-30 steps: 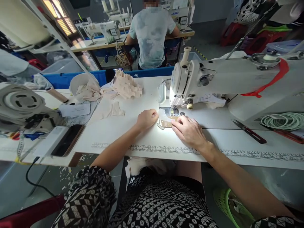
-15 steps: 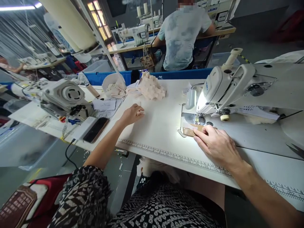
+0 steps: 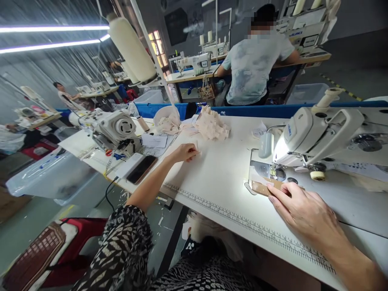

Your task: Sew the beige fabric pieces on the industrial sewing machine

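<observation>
At the right of the white table, a sewing machine stands just beyond the right hand, its head blocking the far side. A ruffled cloth pile lies just beyond the left hand; a phone and a white box lie to its near left. Another machine stands farther left. So there are two machines at this table, one pile, one phone and one box. The left fingers curl together, clamped on a small pale piece. The right fingertips touch a tan piece on the near side of the needle area; whether they pinch or merely press cannot be told.
</observation>
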`<state>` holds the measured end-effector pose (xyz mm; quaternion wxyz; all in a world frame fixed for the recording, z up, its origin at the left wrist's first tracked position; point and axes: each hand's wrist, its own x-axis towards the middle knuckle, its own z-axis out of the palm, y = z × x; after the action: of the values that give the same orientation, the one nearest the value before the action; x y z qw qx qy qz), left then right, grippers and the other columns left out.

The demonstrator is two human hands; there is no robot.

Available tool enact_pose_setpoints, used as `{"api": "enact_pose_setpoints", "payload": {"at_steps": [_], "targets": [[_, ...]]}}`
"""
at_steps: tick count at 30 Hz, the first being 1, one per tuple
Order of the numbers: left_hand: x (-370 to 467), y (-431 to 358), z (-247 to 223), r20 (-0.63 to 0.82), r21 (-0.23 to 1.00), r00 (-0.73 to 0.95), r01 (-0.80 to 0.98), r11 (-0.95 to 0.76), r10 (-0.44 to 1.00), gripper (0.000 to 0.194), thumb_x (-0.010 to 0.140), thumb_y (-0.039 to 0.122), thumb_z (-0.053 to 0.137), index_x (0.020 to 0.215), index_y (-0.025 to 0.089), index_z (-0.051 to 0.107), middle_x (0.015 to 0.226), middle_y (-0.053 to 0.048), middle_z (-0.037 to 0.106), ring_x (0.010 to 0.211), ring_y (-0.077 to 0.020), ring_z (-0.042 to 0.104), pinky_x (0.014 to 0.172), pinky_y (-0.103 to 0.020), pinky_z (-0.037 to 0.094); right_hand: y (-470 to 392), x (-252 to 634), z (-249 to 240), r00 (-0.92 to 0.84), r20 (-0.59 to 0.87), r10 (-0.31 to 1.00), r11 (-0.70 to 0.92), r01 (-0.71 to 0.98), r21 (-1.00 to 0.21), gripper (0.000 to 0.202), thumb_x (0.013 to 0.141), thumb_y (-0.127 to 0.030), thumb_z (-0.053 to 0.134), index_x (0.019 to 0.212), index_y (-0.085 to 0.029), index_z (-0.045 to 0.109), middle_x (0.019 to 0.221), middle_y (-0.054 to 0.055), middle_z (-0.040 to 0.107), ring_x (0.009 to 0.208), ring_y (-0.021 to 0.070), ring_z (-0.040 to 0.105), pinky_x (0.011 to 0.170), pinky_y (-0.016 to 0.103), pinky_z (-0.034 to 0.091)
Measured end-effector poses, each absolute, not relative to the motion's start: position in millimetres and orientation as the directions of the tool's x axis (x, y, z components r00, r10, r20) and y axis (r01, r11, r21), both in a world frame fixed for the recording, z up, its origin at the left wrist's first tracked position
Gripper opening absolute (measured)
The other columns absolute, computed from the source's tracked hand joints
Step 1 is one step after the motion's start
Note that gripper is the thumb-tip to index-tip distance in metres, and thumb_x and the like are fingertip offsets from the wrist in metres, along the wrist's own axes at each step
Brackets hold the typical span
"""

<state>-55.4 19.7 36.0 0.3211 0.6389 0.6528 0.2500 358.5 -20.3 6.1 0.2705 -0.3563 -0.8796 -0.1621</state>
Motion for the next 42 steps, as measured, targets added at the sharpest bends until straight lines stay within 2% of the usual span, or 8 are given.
{"api": "enact_pose_setpoints", "payload": {"at_steps": [4,9,15,21,27,30,35,42], "targets": [[-54.4,25.8,23.6,-0.104,0.767,-0.046,0.632,0.109,0.994,0.021,0.091,0.015,0.068,0.078,0.019,0.051,0.062,0.005,0.061,0.050,-0.0084,0.060,0.046,-0.016,0.050,-16.6,361.4,2.5,-0.674,0.648,0.354,0.727,0.634,0.262,0.057,0.113,-0.031,0.031,0.095,-0.013,0.082,0.075,0.005,0.057,0.049,0.0152,0.043,0.055,0.034,0.040],[-56.3,29.8,17.5,-0.118,0.762,-0.019,0.640,0.102,0.993,0.019,0.086,0.006,0.064,0.101,0.019,0.061,0.072,0.006,0.065,0.051,-0.0074,0.062,0.046,-0.015,0.050,-16.1,364.4,-3.4,-0.673,0.632,0.384,0.717,0.649,0.255,0.056,0.113,-0.031,0.030,0.096,-0.014,0.081,0.075,0.004,0.056,0.050,0.0152,0.045,0.055,0.033,0.040],[-58.6,31.1,16.8,-0.130,0.753,-0.037,0.647,0.123,0.991,0.014,0.086,0.003,0.058,0.089,0.015,0.063,0.069,0.001,0.068,0.054,-0.0105,0.068,0.052,-0.019,0.055,-17.2,366.4,-10.2,-0.661,0.626,0.415,0.700,0.671,0.245,0.054,0.113,-0.031,0.032,0.102,-0.015,0.081,0.078,0.004,0.057,0.054,0.0154,0.046,0.060,0.034,0.041],[-69.4,26.9,12.2,0.007,0.753,-0.096,0.656,0.058,0.995,0.007,0.089,0.018,0.065,0.085,0.018,0.060,0.083,-0.004,0.073,0.073,-0.0138,0.072,0.063,-0.022,0.057,-19.0,371.3,-23.8,-0.636,0.572,0.518,0.698,0.701,0.147,0.052,0.112,-0.036,0.034,0.109,-0.014,0.081,0.083,0.007,0.060,0.062,0.0183,0.045,0.066,0.036,0.038],[-60.4,32.6,26.0,0.317,0.762,0.062,0.577,-0.293,0.946,0.026,0.092,0.046,0.066,0.096,0.022,0.057,0.097,-0.004,0.073,0.094,-0.0154,0.070,0.080,-0.023,0.056,-21.3,380.3,-36.1,-0.611,0.386,0.691,0.645,0.762,0.050,0.047,0.109,-0.046,0.041,0.123,-0.020,0.077,0.095,0.010,0.065,0.073,0.0205,0.045,0.074,0.037,0.034],[-22.6,31.4,50.0,0.205,0.832,0.289,0.452,-0.323,0.935,0.027,0.091,0.047,0.065,0.093,0.022,0.055,0.078,0.001,0.068,0.073,-0.0130,0.066,0.069,-0.024,0.053,-23.8,375.0,-25.8,-0.602,0.335,0.725,0.628,0.777,0.040,0.045,0.110,-0.043,0.039,0.127,-0.021,0.075,0.096,0.009,0.064,0.077,0.0207,0.045,0.076,0.037,0.033],[68.7,23.1,84.4,-0.096,0.772,0.606,0.546,-0.325,0.790,0.015,0.089,0.031,0.064,0.081,0.020,0.060,0.064,0.002,0.064,0.059,-0.0115,0.060,0.061,-0.023,0.048,-24.0,362.9,-7.9,-0.599,0.320,0.734,0.621,0.783,0.041,0.046,0.112,-0.038,0.035,0.131,-0.020,0.073,0.097,0.009,0.061,0.079,0.0203,0.045,0.075,0.034,0.029],[145.4,38.4,48.3,-0.092,0.799,0.626,0.511,-0.318,0.775,0.018,0.090,0.027,0.065,0.075,0.018,0.061,0.071,0.000,0.066,0.067,-0.0134,0.059,0.063,-0.025,0.046,-23.1,360.2,-4.4,-0.601,0.320,0.732,0.620,0.783,0.052,0.044,0.111,-0.039,0.038,0.104,-0.017,0.076,0.098,0.010,0.063,0.075,0.0192,0.040,0.073,0.034,0.026]]}}
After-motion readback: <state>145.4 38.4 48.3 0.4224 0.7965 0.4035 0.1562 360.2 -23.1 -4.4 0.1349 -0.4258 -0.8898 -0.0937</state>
